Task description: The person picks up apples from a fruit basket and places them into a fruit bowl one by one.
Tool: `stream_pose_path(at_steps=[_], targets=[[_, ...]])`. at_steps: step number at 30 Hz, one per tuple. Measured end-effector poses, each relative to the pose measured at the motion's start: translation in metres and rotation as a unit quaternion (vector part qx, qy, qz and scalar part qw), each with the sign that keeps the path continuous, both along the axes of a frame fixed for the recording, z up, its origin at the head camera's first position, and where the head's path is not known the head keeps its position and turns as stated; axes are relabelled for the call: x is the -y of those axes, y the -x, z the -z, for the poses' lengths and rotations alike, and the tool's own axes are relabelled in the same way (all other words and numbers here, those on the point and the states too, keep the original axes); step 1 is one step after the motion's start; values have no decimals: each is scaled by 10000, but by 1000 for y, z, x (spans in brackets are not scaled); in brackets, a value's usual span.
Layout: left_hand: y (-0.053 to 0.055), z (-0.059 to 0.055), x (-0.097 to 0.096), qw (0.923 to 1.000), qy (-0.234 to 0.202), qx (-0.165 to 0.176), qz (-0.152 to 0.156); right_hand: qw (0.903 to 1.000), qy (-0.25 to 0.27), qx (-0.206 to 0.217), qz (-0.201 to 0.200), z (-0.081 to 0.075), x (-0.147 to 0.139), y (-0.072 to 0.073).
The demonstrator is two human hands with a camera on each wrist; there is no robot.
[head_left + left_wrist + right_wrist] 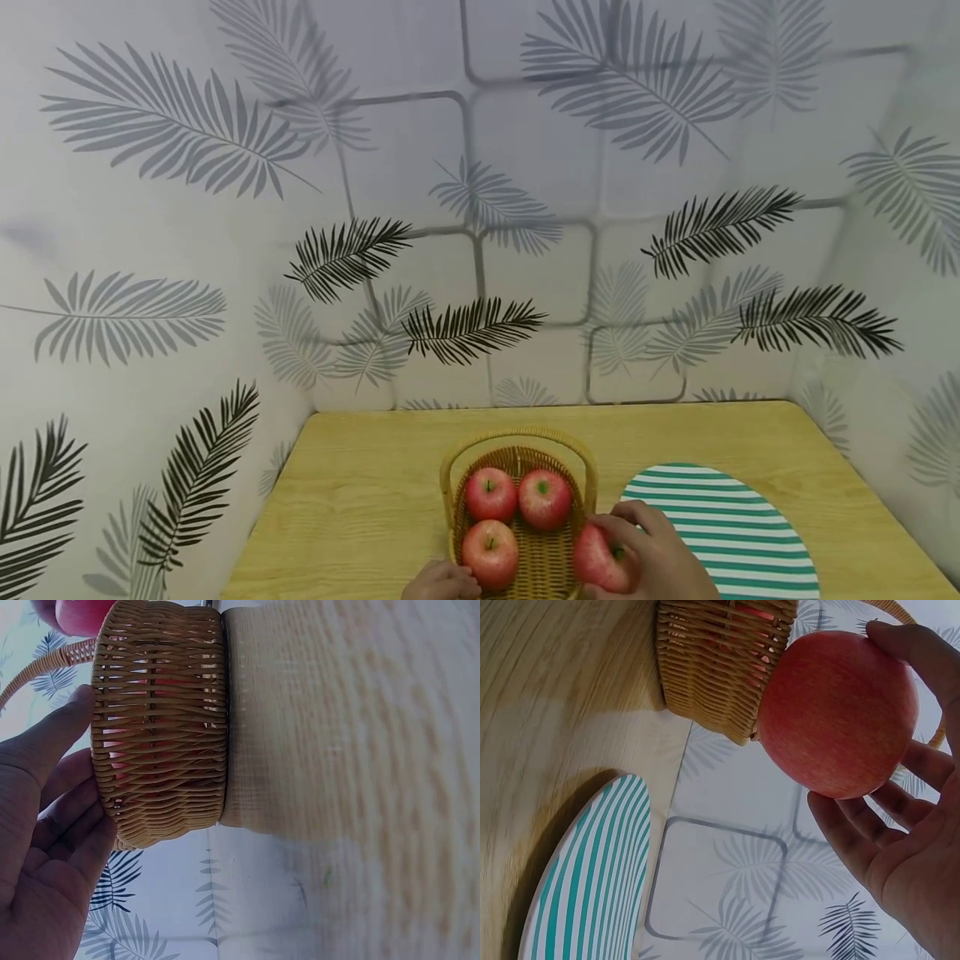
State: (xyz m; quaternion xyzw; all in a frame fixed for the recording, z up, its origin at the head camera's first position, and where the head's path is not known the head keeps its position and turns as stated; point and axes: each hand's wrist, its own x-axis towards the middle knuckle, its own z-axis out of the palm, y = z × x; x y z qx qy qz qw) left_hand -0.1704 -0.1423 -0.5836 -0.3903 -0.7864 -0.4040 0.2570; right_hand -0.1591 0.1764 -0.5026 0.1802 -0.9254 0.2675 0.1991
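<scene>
A wicker basket [545,560] with a hooped handle stands on the table. Inside it sit several red apples: one at back left [491,495], one at back right [544,499] and one in front [490,555]. My left hand [442,581] holds the basket's left rim, its thumb and fingers at the woven edge [109,735]. In my right hand [654,557] is another red apple [838,714], gripped between thumb and fingers. That apple is at the basket's right rim, raised above the table.
Right of the basket lies a round mat [738,533] with green and white stripes, partly behind my right hand. The wooden table [360,492] meets leaf-patterned walls [525,275] at the back and sides.
</scene>
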Motion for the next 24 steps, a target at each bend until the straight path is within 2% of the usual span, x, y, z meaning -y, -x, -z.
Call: stream_pose_path(at_steps=[4,9,14,16,19,24], targets=[[0,0,0,9999,68,-82,47,9958,-2,881,260,-7,-5,-3],[1,3,3,9998,212,22,43,9768,138,2081,481,-13,-12,-1],[2,4,3,9998,194,19,-6,9756,66,2157,396,-11,-16,4],[2,3,2,9998,207,22,-40,9777,60,2063,395,-9,-18,5],[2,3,1,9996,236,105,-87,9752,206,2141,523,-8,-20,7],[1,3,1,9993,281,236,-99,9764,291,2086,479,-6,-25,11]])
